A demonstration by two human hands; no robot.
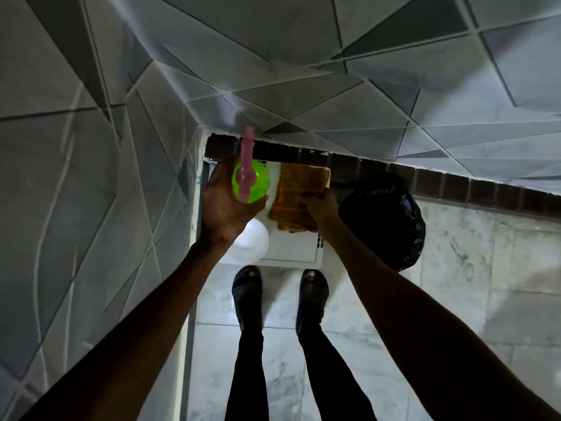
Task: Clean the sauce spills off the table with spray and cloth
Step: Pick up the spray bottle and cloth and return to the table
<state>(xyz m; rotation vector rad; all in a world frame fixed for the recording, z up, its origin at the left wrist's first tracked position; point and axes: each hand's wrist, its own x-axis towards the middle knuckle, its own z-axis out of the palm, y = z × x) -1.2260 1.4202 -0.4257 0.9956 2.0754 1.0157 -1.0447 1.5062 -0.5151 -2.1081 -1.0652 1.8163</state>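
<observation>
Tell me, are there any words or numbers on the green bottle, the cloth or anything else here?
None can be read.
Green spray bottle in the left hand: seen from above, no label shows.
Orange cloth under the right hand: a woven pattern, no letters.
White crate and black bag: plain.

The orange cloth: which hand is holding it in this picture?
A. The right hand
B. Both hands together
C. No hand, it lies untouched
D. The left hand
A. The right hand grips the edge of the orange cloth lying on the white plastic unit, while the left hand holds the green spray bottle.
</observation>
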